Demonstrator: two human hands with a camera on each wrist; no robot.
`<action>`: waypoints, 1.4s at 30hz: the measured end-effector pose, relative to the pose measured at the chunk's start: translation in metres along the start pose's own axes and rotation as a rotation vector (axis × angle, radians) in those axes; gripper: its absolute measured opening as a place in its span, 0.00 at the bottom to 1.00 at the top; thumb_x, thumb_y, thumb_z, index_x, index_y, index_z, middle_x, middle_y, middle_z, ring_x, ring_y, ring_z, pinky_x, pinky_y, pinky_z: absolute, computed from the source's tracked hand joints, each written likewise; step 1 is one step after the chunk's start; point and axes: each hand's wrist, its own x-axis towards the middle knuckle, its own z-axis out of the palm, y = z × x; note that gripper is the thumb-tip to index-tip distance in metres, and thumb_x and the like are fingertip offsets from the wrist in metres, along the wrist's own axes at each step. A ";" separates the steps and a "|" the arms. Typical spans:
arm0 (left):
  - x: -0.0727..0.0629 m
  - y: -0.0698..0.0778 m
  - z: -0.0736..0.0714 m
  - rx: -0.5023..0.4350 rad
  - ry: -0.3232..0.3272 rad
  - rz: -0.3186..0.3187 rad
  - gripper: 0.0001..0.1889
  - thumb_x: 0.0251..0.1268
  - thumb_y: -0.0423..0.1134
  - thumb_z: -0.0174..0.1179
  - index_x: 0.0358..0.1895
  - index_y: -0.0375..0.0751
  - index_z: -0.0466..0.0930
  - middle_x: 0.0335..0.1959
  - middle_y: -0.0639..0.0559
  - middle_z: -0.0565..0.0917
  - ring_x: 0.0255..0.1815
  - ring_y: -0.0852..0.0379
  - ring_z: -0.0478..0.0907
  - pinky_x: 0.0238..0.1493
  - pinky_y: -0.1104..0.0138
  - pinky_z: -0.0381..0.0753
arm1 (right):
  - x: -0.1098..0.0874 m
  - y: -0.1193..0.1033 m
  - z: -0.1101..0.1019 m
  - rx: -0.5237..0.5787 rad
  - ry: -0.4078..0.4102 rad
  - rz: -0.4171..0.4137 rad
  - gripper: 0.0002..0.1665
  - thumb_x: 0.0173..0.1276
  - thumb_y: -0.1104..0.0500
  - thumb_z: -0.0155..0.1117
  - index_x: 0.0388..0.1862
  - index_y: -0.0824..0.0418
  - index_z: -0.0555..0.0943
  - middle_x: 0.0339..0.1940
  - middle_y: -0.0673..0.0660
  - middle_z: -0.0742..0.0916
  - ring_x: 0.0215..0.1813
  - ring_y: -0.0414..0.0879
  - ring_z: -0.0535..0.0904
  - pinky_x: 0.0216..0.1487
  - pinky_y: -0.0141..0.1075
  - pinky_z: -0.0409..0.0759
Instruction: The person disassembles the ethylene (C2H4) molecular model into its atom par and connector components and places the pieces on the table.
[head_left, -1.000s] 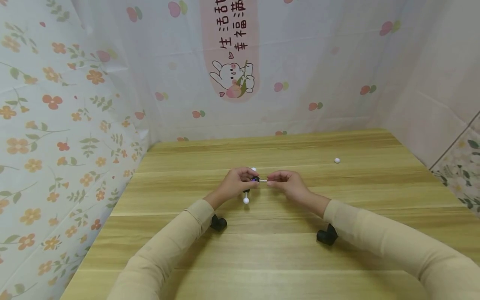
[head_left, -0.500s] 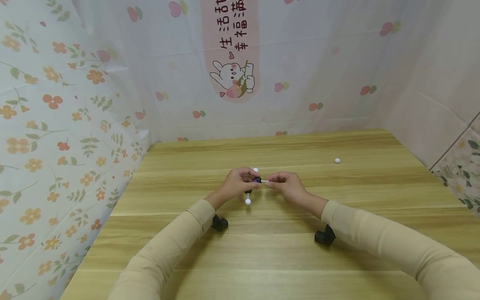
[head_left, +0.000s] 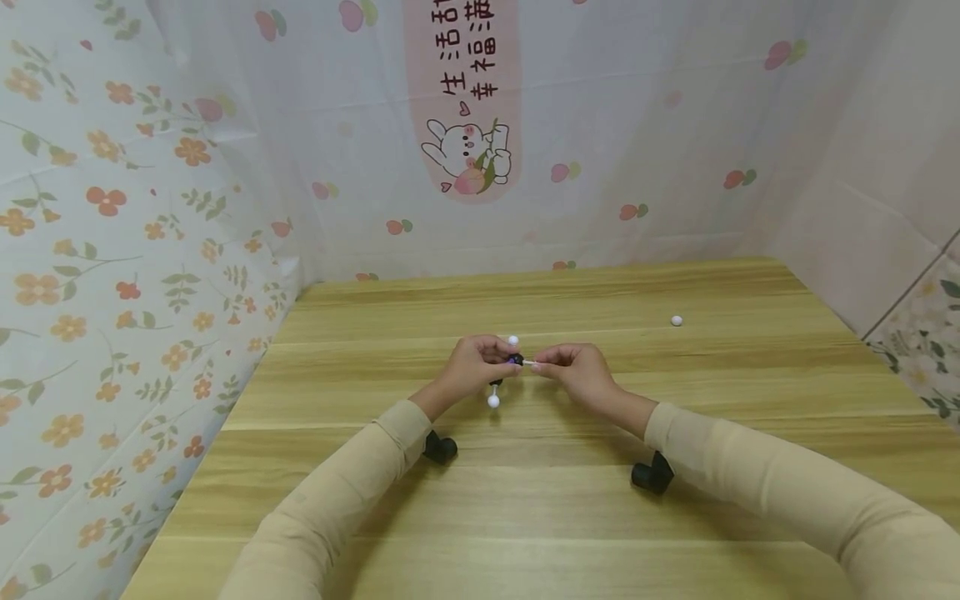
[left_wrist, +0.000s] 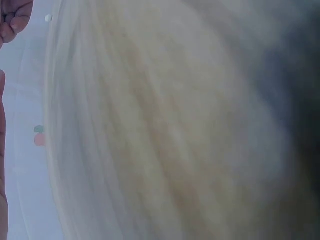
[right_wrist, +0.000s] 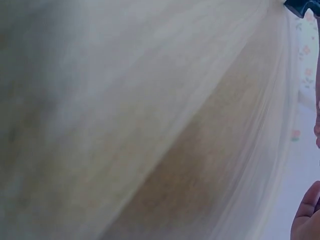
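In the head view my left hand [head_left: 474,367] grips a small ball-and-stick molecular model by a black ball [head_left: 516,359] with a bit of purple beside it. One white ball [head_left: 513,340] of the model shows beyond the fingers. Another white ball [head_left: 493,402] sticks out on a short rod toward me. My right hand [head_left: 581,371] pinches the far end of a thin white connector rod [head_left: 528,362], which meets the black ball. Fingers cover part of the model. Both wrist views catch only hand parts at their edges, with the model out of sight.
A loose white ball [head_left: 677,321] lies on the wooden table [head_left: 540,517], back right. Black wrist camera mounts [head_left: 440,448] hang under both forearms. Patterned cloth [head_left: 645,150] encloses the back and sides of the table.
Both hands stay nearly in place and keep their hold on model and rod. The model has shifted very slightly right, and its far white ball shows more clearly.
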 end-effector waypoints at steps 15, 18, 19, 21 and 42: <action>-0.012 -0.005 -0.034 0.012 0.026 -0.088 0.12 0.59 0.31 0.69 0.46 0.32 0.84 0.40 0.45 0.85 0.38 0.50 0.85 0.39 0.63 0.84 | 0.017 0.024 -0.059 0.088 0.050 0.147 0.21 0.69 0.55 0.65 0.52 0.71 0.82 0.49 0.61 0.85 0.50 0.55 0.80 0.49 0.38 0.81; -0.014 -0.005 -0.031 -0.011 -0.017 -0.100 0.12 0.60 0.31 0.68 0.46 0.32 0.83 0.41 0.45 0.85 0.37 0.44 0.85 0.39 0.60 0.85 | 0.024 0.030 -0.061 0.069 0.051 0.175 0.19 0.69 0.57 0.65 0.52 0.70 0.82 0.48 0.59 0.85 0.46 0.51 0.81 0.46 0.35 0.82; -0.014 -0.005 -0.030 -0.017 -0.027 -0.091 0.12 0.60 0.31 0.68 0.46 0.32 0.82 0.41 0.44 0.85 0.36 0.42 0.85 0.39 0.59 0.85 | 0.027 0.033 -0.063 0.067 0.053 0.185 0.18 0.69 0.58 0.65 0.52 0.70 0.82 0.47 0.58 0.85 0.45 0.49 0.81 0.44 0.34 0.81; -0.014 -0.005 -0.028 -0.018 -0.036 -0.072 0.12 0.60 0.31 0.68 0.46 0.31 0.82 0.40 0.44 0.85 0.34 0.40 0.84 0.39 0.58 0.85 | 0.033 0.038 -0.067 0.053 0.054 0.203 0.18 0.69 0.58 0.65 0.51 0.70 0.81 0.45 0.57 0.86 0.43 0.47 0.80 0.43 0.33 0.81; -0.011 -0.004 -0.022 -0.034 -0.043 -0.042 0.13 0.58 0.28 0.68 0.46 0.30 0.82 0.37 0.45 0.84 0.32 0.39 0.83 0.38 0.53 0.84 | 0.074 0.049 -0.092 -0.183 -0.007 0.215 0.16 0.70 0.58 0.65 0.51 0.67 0.81 0.50 0.62 0.83 0.45 0.49 0.72 0.38 0.35 0.74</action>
